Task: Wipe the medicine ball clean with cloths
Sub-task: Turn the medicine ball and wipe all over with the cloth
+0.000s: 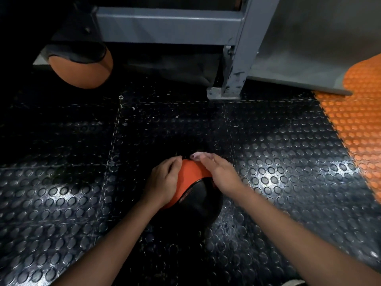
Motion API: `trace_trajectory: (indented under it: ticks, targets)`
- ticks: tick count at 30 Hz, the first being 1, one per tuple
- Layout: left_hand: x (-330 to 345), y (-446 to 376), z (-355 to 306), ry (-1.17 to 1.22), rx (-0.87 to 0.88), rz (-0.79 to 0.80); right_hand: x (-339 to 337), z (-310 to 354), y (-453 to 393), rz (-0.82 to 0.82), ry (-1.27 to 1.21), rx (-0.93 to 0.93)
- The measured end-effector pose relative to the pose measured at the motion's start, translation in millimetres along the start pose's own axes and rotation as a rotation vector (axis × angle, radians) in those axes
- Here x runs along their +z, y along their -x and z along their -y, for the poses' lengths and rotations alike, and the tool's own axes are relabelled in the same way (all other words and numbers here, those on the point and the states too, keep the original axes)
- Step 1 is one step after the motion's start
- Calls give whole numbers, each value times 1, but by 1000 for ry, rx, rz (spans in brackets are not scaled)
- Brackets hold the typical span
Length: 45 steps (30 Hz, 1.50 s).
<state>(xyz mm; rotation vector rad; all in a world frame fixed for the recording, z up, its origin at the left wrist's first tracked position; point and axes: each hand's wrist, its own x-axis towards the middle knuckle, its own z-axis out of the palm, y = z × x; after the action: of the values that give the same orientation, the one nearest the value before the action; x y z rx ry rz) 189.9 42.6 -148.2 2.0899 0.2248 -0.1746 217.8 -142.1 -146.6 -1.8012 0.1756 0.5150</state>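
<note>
— Two hands are seen on one medicine ball [192,195], which is set on the studded black floor mat [61,193] at about 6 o'clock of the frame, just below centre.

— How are the hands placed?

— The left hand [164,180] is laid against the ball's 9 o'clock flank, fingers curved over the orange panel, so the ball appears to be steadied. The right hand [219,172] is spread flat, fingers fairly straight, over the ball from its 1 o'clock side; a pale cloth [197,155] is glimpsed beyond its fingertips at 12 o'clock. Whether the cloth is pinched or merely pressed cannot be told.

— How is the ball expected to handle?

— It is judged heavy and dense, with a smooth skin likely to be slippery when damp. It should be taken hold of low on both flanks, palms opposed, and rolled on the mat rather than lifted.

— What else is noted?

— A second orange ball [82,69] is seen at 10 o'clock beneath a grey steel frame [169,25], well apart from the hands. An orange studded mat [358,124] is laid at 3 o'clock.
</note>
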Motion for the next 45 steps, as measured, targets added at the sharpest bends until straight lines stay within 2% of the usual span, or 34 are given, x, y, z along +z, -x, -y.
trace_trajectory:
  ticks: [2,5,7,9,12,15,17,20,22,24,26,29,31,33,35,40,42,45]
  targets:
    - [-2,3,-1,27,-11,9,-2,-7,-5,5,-25,37]
    - [-3,4,-3,32,-7,27,-10,-19,-5,66,-131,302]
    - [-1,1,-4,29,1,28,-13,-23,-4,93,-164,411]
    - [1,-3,-3,19,1,25,-13,-23,-3,25,-187,356]
    - [-1,-4,-1,5,-10,29,-4,-17,-1,-184,-219,88]
    - [-3,-1,-1,-29,-33,-50,7,-17,10,-173,-166,-31]
    - [-2,3,-6,-119,-101,-208,8,-28,11,-183,-149,1]
    - [7,19,-23,-170,-313,-441,3,-36,5,-237,-210,167]
    - [20,33,-37,-16,-496,-453,1,-35,1,-259,-265,246]
    - [38,47,-46,114,-582,-414,1,-38,1,-306,-326,321]
    - [48,51,-46,135,-544,-417,3,-39,6,-339,-338,319]
    - [41,43,-38,77,-466,-432,6,-30,14,-401,-320,118]
    - [31,34,-28,36,-383,-400,5,-20,15,-332,-275,-35]
    - [20,28,-16,37,-280,-319,6,-19,9,-214,-183,-87]
    - [12,23,-8,42,-216,-245,4,-28,3,-153,-134,-18]
    - [5,21,-7,33,-130,-151,-10,-79,-1,56,-107,354]
    - [8,20,-9,36,-133,-156,-9,-69,3,-9,-160,322]
    - [10,18,-13,36,-149,-164,-6,-41,2,-181,-215,123]
